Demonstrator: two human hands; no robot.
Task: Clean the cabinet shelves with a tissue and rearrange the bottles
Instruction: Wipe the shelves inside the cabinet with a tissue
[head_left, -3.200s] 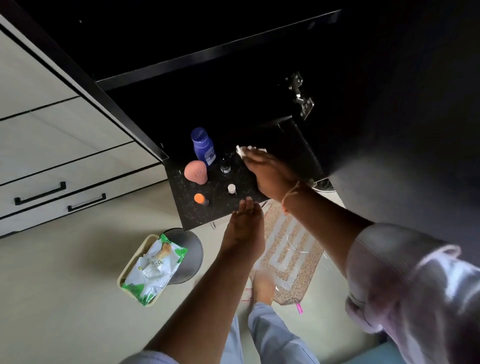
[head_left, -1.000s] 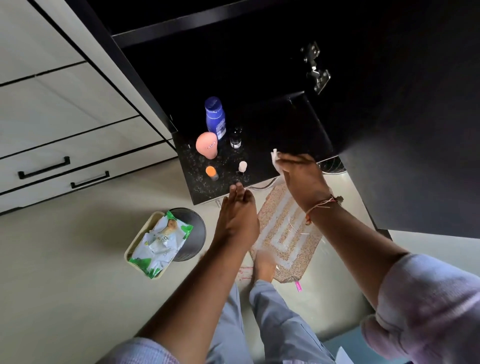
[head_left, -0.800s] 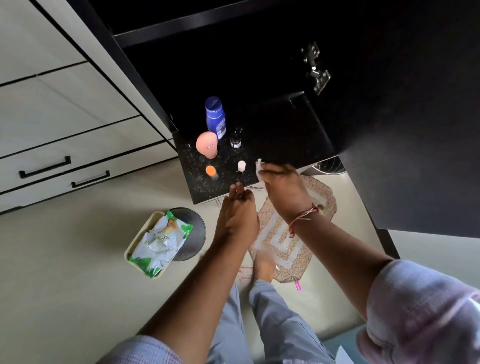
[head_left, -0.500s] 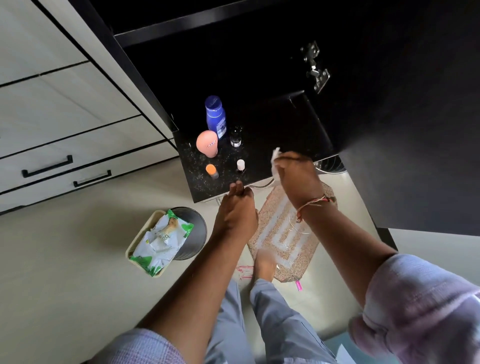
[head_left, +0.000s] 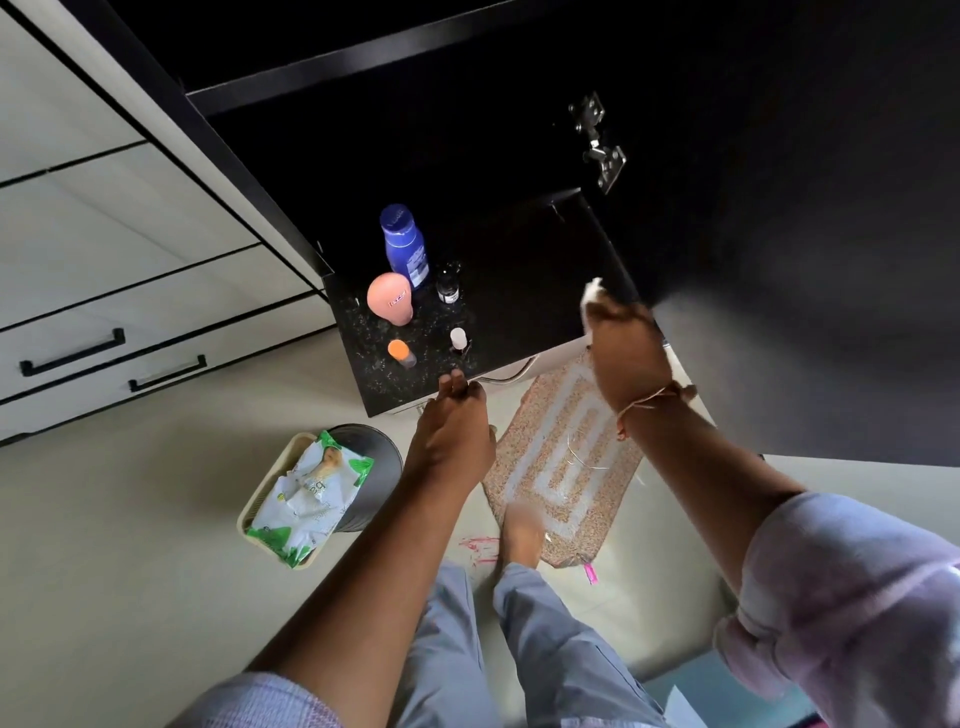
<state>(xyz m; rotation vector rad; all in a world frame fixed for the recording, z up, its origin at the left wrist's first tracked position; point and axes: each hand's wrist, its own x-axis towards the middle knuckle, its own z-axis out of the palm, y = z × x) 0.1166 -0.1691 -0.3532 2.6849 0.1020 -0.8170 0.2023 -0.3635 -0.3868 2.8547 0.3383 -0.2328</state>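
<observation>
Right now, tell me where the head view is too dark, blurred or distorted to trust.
Head view: the black cabinet interior behind the blue plastic bottle is too dark to read; daylight catches only the speckled black stone shelf near its front edge; the right hand gripping the white tissue is slightly motion-blurred; the wide-angle lens tilts the white drawer fronts steeply.

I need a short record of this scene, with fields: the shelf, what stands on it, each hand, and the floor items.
shelf: dark speckled shelf in an open black cabinet
items on shelf: blue bottle, pink bottle, small dark bottle, orange-capped bottle, white-capped bottle
left hand: fingertips at the shelf's front edge, holding nothing
right hand: gripping a white tissue at the shelf's right side
floor: wipes pack, patterned mat
</observation>
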